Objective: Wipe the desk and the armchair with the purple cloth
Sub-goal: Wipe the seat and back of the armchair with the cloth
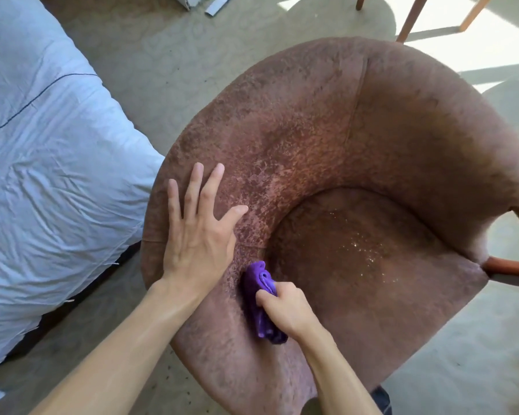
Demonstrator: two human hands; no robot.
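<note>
Purple cloth (259, 304), bunched in the closed right hand (285, 310), presses the armchair (387, 139) just beside the flat, open left hand (197, 235), apparently steadying the chair.

Bright sunlight from upper right — floor glare, wide-angle edge distortion.

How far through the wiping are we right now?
Done: unclear; the desk is out of view. In hand: the right hand presses the bunched purple cloth on the armchair inner side, left hand flat on its rim. Left: pale specks remain on the seat.
</note>
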